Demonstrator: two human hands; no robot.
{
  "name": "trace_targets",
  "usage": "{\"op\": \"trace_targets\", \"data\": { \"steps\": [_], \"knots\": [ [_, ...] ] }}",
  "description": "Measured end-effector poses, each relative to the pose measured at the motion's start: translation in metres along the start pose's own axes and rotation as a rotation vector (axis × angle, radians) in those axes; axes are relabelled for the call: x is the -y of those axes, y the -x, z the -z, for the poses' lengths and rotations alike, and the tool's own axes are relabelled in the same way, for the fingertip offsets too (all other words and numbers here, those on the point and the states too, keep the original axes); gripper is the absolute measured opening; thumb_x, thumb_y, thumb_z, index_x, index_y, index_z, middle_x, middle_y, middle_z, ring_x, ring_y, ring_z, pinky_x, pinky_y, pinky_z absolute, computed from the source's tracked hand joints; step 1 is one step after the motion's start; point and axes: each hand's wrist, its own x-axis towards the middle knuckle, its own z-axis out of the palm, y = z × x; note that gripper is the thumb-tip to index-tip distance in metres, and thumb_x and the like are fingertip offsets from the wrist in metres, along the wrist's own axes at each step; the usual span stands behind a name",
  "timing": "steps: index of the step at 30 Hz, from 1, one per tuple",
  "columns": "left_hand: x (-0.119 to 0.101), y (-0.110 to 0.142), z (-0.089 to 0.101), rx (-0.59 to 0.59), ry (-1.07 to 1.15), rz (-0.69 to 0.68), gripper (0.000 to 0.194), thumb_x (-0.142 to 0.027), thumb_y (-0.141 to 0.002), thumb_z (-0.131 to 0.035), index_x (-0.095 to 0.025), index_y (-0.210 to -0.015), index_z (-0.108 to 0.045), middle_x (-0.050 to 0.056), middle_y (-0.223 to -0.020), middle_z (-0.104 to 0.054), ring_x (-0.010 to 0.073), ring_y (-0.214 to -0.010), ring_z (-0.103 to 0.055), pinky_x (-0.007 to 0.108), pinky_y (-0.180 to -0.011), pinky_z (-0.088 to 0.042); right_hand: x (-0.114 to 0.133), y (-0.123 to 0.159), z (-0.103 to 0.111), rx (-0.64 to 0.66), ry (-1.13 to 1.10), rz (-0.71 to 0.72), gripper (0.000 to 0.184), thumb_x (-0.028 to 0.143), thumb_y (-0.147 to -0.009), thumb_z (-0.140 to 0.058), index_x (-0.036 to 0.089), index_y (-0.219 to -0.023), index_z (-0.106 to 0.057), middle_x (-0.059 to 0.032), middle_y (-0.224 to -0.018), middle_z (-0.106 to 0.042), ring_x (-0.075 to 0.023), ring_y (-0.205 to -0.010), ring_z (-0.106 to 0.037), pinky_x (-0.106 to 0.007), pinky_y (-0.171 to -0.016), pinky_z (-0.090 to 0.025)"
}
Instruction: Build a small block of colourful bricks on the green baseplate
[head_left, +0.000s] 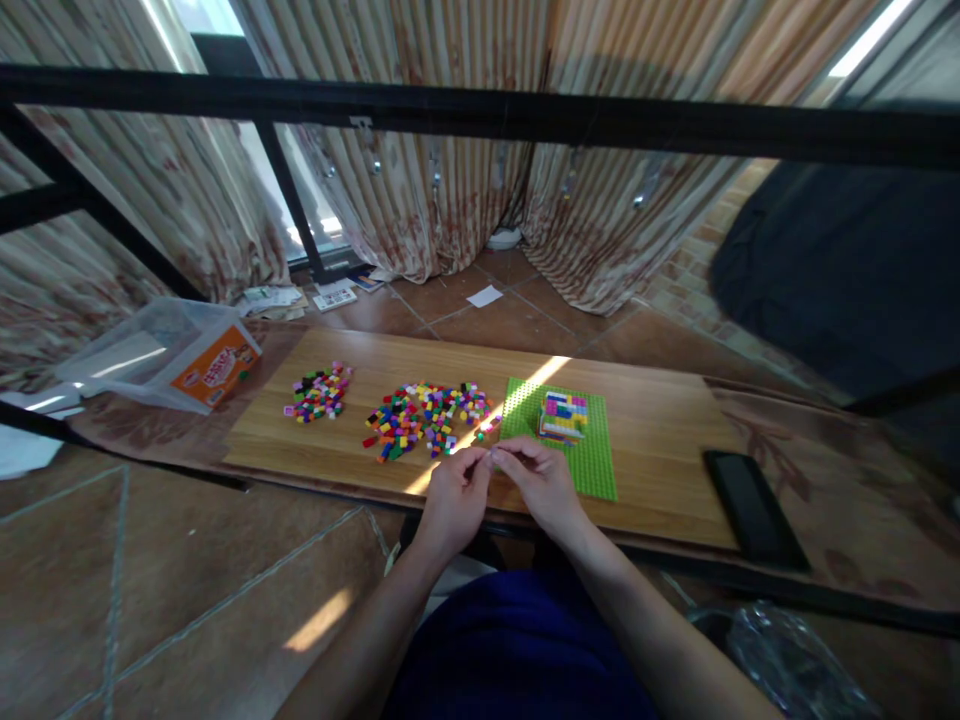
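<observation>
My left hand (460, 492) and my right hand (541, 482) meet fingertip to fingertip over the front edge of the wooden board. Both are closed in a pinch; whatever sits between the fingertips is too small to make out. Just beyond my right hand lies a green baseplate (596, 455), carrying a small block structure (562, 416) of many-coloured toy bricks. Past my left hand spreads a large pile of loose toy bricks (427, 415). A smaller heap of bricks (321, 393) lies farther left.
A clear plastic bin (161, 345) with an orange label stands at the left end. On the right rests a black phone-like slab (754, 508). A black metal bar (480, 105) crosses above the far side. Clear plastic wrap (795, 665) is at lower right.
</observation>
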Motion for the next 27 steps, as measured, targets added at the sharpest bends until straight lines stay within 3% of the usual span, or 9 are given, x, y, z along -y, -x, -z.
{"op": "trace_targets", "data": {
  "steps": [7,12,14,18,21,24,27],
  "knots": [
    [0.003,-0.002,-0.01,0.023,-0.158,-0.097,0.027,-0.032,-0.086,-0.051,-0.016,-0.069,-0.065,0.0,-0.063,-0.059,0.0118,-0.061,-0.05,0.022,-0.057,-0.036,-0.008,0.008,-0.001,-0.157,-0.103,-0.128,0.023,0.04,-0.072,-0.066,0.018,-0.069,-0.068,0.0008,-0.06,-0.062,-0.0106,-0.053,-0.051,-0.024,-0.053,-0.041],
    [0.015,-0.004,-0.005,0.108,-0.317,-0.052,0.032,-0.031,-0.086,-0.048,-0.016,-0.06,-0.059,-0.002,-0.056,-0.053,0.0109,-0.056,-0.047,0.022,-0.054,-0.032,-0.013,0.006,0.025,-0.234,-0.204,-0.209,0.028,0.044,-0.066,-0.073,0.017,-0.067,-0.065,0.0035,-0.053,-0.056,-0.0084,-0.046,-0.046,-0.023,-0.047,-0.039],
    [0.018,-0.01,0.001,0.115,-0.438,-0.047,0.032,-0.031,-0.087,-0.046,-0.016,-0.063,-0.06,-0.001,-0.057,-0.055,0.0116,-0.057,-0.05,0.022,-0.055,-0.033,-0.012,0.009,0.037,-0.187,-0.234,-0.247,0.03,0.046,-0.065,-0.074,0.017,-0.067,-0.065,0.0026,-0.055,-0.057,-0.0096,-0.048,-0.051,-0.024,-0.049,-0.043],
    [0.018,-0.034,0.012,0.001,-0.74,-0.117,0.03,-0.029,-0.09,-0.04,-0.018,-0.077,-0.066,0.003,-0.077,-0.067,0.0148,-0.072,-0.059,0.024,-0.066,-0.04,-0.012,0.021,0.049,-0.142,-0.268,-0.337,0.032,0.046,-0.064,-0.076,0.016,-0.069,-0.064,-0.0002,-0.061,-0.063,-0.0109,-0.052,-0.057,-0.025,-0.052,-0.049],
    [0.016,-0.056,0.016,-0.011,-0.973,-0.104,0.028,-0.028,-0.09,-0.041,-0.019,-0.084,-0.067,0.007,-0.092,-0.07,0.0182,-0.086,-0.062,0.026,-0.074,-0.042,-0.013,0.025,0.055,-0.213,-0.266,-0.333,0.032,0.045,-0.063,-0.077,0.016,-0.073,-0.065,0.001,-0.059,-0.062,-0.0101,-0.052,-0.056,-0.024,-0.053,-0.05],
    [0.015,-0.07,0.018,-0.006,-1.103,0.014,0.028,-0.033,-0.09,-0.043,-0.019,-0.088,-0.067,0.009,-0.091,-0.07,0.0204,-0.084,-0.064,0.028,-0.071,-0.044,-0.014,0.023,0.068,-0.329,-0.223,-0.286,0.034,0.044,-0.059,-0.079,0.017,-0.073,-0.065,0.0016,-0.058,-0.061,-0.0104,-0.051,-0.056,-0.024,-0.051,-0.049],
    [0.014,-0.075,0.018,0.0,-1.154,0.049,0.026,-0.032,-0.088,-0.044,-0.019,-0.091,-0.067,0.01,-0.091,-0.069,0.0218,-0.084,-0.065,0.029,-0.07,-0.046,-0.014,0.018,0.084,-0.411,-0.184,-0.247,0.034,0.044,-0.057,-0.08,0.017,-0.069,-0.064,0.0018,-0.056,-0.06,-0.0105,-0.05,-0.055,-0.024,-0.049,-0.049]
  ]
}}
